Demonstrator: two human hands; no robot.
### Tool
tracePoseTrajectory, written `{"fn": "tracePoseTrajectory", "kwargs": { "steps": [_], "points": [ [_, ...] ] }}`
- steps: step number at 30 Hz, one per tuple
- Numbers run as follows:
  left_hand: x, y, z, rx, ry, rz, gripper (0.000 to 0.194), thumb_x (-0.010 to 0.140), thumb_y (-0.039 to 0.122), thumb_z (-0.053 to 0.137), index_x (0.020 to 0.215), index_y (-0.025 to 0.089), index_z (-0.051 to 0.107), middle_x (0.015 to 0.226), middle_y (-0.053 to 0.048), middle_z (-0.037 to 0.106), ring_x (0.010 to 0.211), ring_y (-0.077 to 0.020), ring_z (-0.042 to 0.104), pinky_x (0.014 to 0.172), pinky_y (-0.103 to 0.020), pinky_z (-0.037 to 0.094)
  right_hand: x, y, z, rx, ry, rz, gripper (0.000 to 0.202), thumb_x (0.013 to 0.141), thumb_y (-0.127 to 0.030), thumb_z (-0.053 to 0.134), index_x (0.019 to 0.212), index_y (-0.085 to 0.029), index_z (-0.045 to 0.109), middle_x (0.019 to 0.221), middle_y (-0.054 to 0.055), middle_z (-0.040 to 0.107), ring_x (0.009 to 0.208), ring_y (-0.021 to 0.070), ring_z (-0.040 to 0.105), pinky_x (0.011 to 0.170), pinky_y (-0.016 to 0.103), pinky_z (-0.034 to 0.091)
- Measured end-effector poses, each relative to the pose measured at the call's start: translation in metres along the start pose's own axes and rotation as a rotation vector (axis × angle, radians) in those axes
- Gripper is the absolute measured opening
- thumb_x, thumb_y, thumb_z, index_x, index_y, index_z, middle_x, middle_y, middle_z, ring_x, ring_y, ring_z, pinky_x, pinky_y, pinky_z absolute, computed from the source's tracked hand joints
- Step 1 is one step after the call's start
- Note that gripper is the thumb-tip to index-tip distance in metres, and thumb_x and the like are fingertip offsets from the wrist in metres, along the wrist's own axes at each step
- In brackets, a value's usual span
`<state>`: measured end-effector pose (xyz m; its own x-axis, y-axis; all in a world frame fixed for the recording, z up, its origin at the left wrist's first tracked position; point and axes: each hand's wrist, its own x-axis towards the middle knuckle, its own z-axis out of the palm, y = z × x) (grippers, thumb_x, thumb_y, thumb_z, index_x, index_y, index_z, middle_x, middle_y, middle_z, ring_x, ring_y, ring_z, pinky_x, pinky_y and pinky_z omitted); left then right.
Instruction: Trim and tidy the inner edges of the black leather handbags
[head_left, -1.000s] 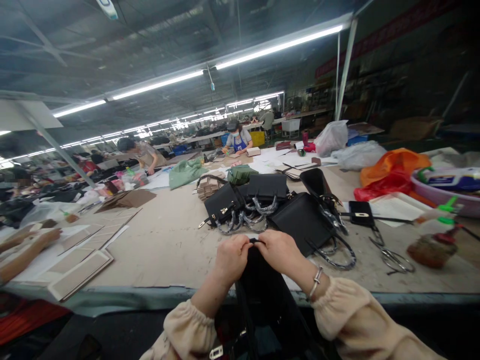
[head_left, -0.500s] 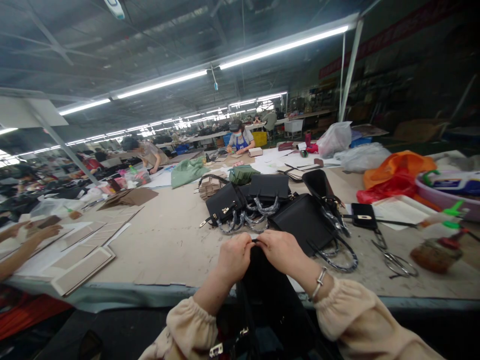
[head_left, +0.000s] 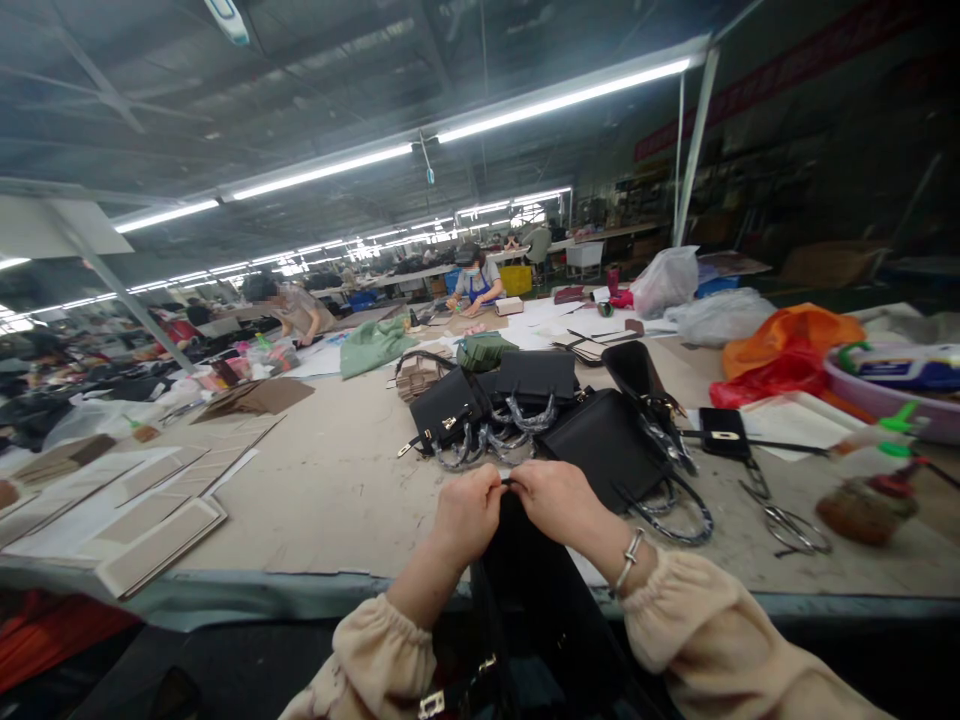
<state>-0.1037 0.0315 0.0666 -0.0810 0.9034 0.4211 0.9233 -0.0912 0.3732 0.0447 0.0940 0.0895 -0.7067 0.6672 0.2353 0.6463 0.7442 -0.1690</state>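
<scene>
A black handbag [head_left: 536,590] with gold metal fittings lies against my front, below the table's edge. My left hand [head_left: 469,512] pinches the bag's top edge, and my right hand [head_left: 553,500] grips that same edge just beside it. The fingertips of both hands nearly meet, with a short black strip showing between them. Past my hands lies a pile of black handbags [head_left: 450,410], their handles [head_left: 536,412] wrapped in clear plastic. A larger black bag [head_left: 604,445] rests to the right of the pile.
Scissors [head_left: 795,528], a brown glue bottle [head_left: 862,505] and a black strap piece [head_left: 724,434] lie at the right. Beige panels [head_left: 161,548] are on the left. Further back are a green cloth [head_left: 375,343], an orange bag [head_left: 795,335] and co-workers, one in a blue apron [head_left: 481,290].
Both hands keep their hold on the bag's edge, almost unmoved. A co-worker's arms at the far left have mostly gone out of view.
</scene>
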Motion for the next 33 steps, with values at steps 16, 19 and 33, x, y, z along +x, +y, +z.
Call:
{"fn": "tracePoseTrajectory", "kwargs": {
  "steps": [16, 19, 33],
  "points": [
    [0.0041, -0.0006, 0.0011, -0.028, -0.039, -0.025, 0.019, 0.085, 0.017, 0.050, 0.089, 0.022, 0.067, 0.090, -0.001, 0.070, 0.084, -0.0171, 0.063, 0.076, -0.028, 0.045, 0.0050, -0.0061, -0.0043, -0.040, -0.055, 0.024, 0.025, 0.092, -0.025, 0.040, 0.087, -0.020, 0.064, 0.089, 0.005, 0.068, 0.083, 0.0186, 0.063, 0.067, 0.026, 0.042],
    [0.0043, 0.0010, 0.0002, -0.033, -0.036, -0.032, 0.017, 0.084, 0.017, 0.050, 0.088, 0.022, 0.066, 0.088, -0.001, 0.070, 0.082, -0.0166, 0.063, 0.075, -0.027, 0.045, 0.0044, -0.0059, -0.0038, -0.041, -0.052, 0.032, 0.025, 0.091, -0.024, 0.040, 0.087, -0.021, 0.064, 0.090, 0.005, 0.068, 0.083, 0.0185, 0.063, 0.066, 0.026, 0.042],
    [0.0020, 0.0030, -0.0016, -0.046, -0.058, -0.063, 0.013, 0.083, 0.017, 0.051, 0.085, 0.021, 0.064, 0.083, 0.000, 0.068, 0.078, -0.0158, 0.062, 0.070, -0.025, 0.042, 0.0007, -0.0065, -0.0027, -0.029, -0.026, 0.045, 0.024, 0.090, -0.023, 0.040, 0.085, -0.019, 0.064, 0.087, 0.005, 0.068, 0.081, 0.0191, 0.063, 0.066, 0.026, 0.043]
  ]
}}
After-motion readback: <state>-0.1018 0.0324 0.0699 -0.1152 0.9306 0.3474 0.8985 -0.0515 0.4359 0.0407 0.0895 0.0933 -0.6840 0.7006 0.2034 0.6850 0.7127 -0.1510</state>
